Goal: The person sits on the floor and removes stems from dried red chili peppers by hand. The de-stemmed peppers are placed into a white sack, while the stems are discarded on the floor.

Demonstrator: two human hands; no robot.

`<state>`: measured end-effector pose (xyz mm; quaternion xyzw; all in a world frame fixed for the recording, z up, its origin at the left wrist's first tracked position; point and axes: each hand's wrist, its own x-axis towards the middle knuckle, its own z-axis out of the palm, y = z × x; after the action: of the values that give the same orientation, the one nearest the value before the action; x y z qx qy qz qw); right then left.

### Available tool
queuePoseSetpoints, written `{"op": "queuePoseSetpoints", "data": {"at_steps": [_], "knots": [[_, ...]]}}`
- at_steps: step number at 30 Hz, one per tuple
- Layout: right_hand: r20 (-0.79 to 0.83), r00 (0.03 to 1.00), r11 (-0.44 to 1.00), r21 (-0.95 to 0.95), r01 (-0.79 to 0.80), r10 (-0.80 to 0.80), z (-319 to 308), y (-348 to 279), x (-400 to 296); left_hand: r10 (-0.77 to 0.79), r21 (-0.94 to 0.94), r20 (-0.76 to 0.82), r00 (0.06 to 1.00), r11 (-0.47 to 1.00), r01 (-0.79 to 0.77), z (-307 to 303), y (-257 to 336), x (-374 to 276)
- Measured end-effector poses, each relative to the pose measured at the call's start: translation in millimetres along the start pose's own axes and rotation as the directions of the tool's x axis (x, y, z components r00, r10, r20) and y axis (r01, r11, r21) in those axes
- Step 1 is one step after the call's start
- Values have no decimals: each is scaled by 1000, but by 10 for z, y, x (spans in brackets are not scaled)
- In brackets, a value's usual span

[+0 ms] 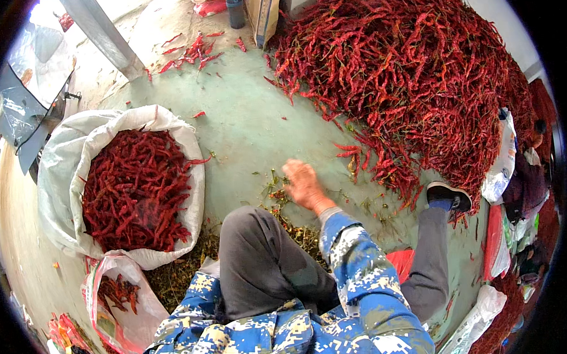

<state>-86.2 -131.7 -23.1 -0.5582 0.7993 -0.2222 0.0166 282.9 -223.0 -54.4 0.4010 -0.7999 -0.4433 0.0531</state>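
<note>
My right hand (302, 183) reaches low over the green floor, beside scraps of green stems and leaves (275, 189) on the ground. Its fingers are partly hidden, so whether it holds anything is unclear. My left hand is out of view; its sleeve ends behind my raised knee. A large heap of dried red chili peppers (401, 74) fills the upper right, with some loose red chilies (353, 156) at its near edge. On the left stands a white woven sack (197, 189) with a rolled rim, full of red chilies (136, 191).
A smaller pink-edged sack (143, 322) with darker chilies sits at lower left. Brown plant debris (188, 278) lies beside my knee. A metal post (105, 38), a blue bottle (235, 10) and scattered chilies (197, 53) are farther off. More bags (500, 160) lie at right.
</note>
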Motion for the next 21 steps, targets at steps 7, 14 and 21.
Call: {"op": "queuePoseSetpoints", "data": {"at_steps": [7,14,21], "knots": [[205,924,919,301,254,-322,259,-539,-399,-67,-199,7,998,978,67,-94,-104,157],[-68,970,972,25,-233,234,-784,743,-326,-132,-840,115,985,516,167,-317,112,536],[11,944,884,-356,-303,328,-944,1579,-422,414,-107,-430,802,859,-501,-849,1748,565]]}}
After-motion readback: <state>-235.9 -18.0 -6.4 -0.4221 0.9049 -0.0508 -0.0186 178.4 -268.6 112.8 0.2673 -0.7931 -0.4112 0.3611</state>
